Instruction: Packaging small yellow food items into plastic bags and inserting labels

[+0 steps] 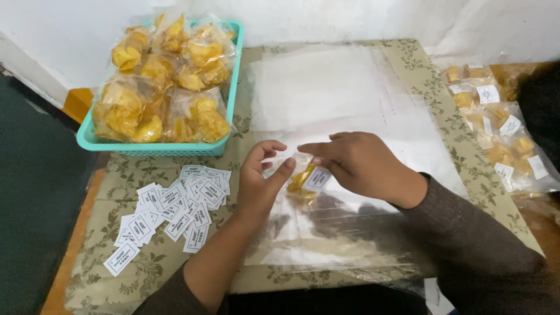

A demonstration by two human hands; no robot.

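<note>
We hold a small clear packet of yellow chips (302, 182) between both our hands, just above the middle of the surface (125, 175), over a stack of clear plastic sheets (326, 99) that spreads across the patterned cloth. A small white label (318, 178) sits on the front of the packet. Our left hand (261, 178) is partly closed, thumb and forefinger curled toward the packet's left edge and touching it, the other fingers bent loosely above. Our right hand (356, 160) comes in from the right with fingers nearly closed, the fingertips pressing down on the label and the packet's top edge, so the packet is pinched from both sides. Both forearms wear dark sleeves pushed back from the wrists. Just to the left of our left hand lies a loose heap of white paper labels (169, 213), scattered over the floral cloth and overlapping one another. Farther off at the back left corner stands a teal plastic basket (157, 149), piled full with clear bags of yellow chips (166, 76). Well apart to the right, past the edge of the surface, lies a pile of labelled packets (501, 137) holding paler pieces, each with a white tag on it. A white wall runs behind the surface, and a dark floor shows at the left.
</note>
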